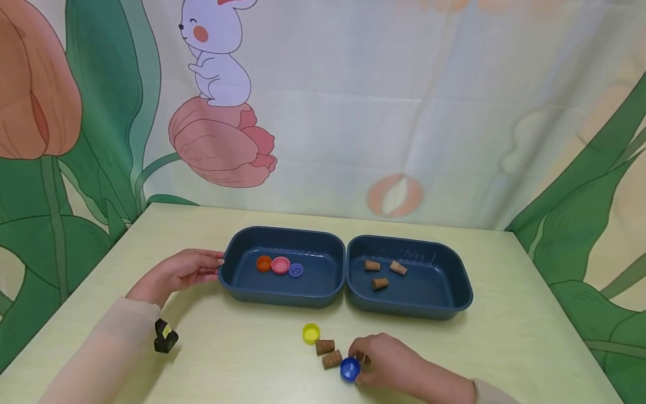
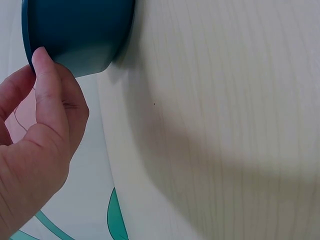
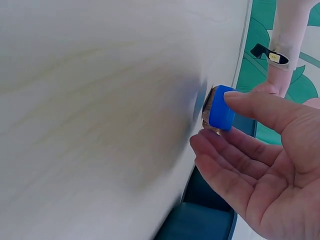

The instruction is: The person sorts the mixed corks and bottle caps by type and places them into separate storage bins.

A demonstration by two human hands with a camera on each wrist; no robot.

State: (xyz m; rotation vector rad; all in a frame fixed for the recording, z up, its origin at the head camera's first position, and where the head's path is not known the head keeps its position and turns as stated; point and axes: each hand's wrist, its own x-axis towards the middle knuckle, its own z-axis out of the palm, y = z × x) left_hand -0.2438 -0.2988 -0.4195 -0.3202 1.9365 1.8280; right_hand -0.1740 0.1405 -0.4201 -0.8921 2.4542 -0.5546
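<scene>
My left hand holds the left end of a dark blue tray, its thumb against the wall near the rim. Inside that tray sit an orange cap, a pink cap and a small purple-blue cap. Near the front of the table, my right hand pinches a blue bottle cap between thumb and fingers. Just left of it lie two cork stoppers, with a yellow cap behind them.
A second dark blue tray stands right beside the first, with three cork stoppers in it. The pale wooden table ends at a printed cloth backdrop. A black band piece sits at the left sleeve.
</scene>
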